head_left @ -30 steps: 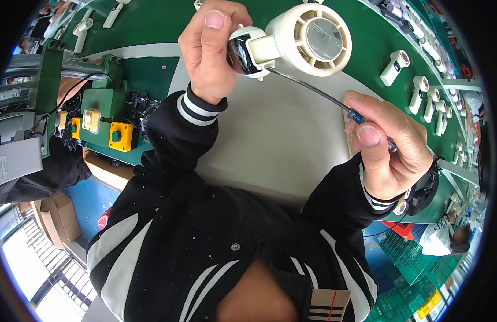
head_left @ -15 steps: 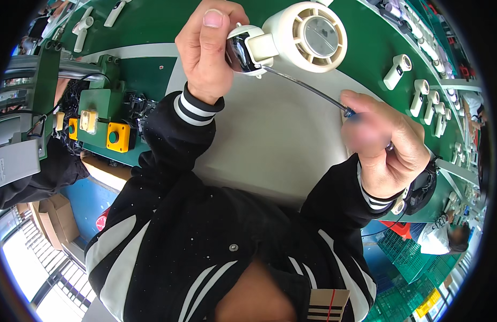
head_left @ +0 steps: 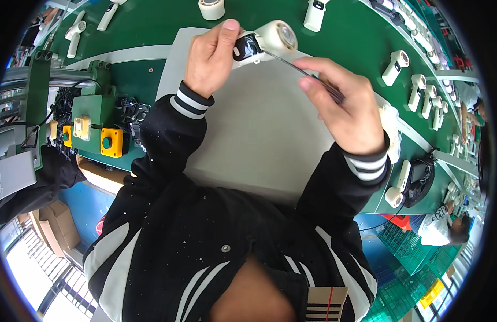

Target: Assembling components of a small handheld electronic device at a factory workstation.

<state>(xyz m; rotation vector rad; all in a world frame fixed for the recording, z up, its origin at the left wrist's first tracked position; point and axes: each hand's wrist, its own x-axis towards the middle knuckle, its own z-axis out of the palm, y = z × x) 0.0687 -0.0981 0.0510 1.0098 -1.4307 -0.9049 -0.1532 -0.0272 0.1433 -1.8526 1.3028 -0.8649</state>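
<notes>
Over a green conveyor bench (head_left: 152,80) and its grey mat (head_left: 248,129), the left hand (head_left: 208,61) is gripping a white device (head_left: 267,40) while the right hand (head_left: 347,112) is pinching a thin tool (head_left: 302,70) into it, work apparently unfinished.

One white part (head_left: 270,40) and one thin tool (head_left: 307,75) lying between fingers (head_left: 313,67); two yellow switch boxes (head_left: 112,142) sitting well left.
</notes>
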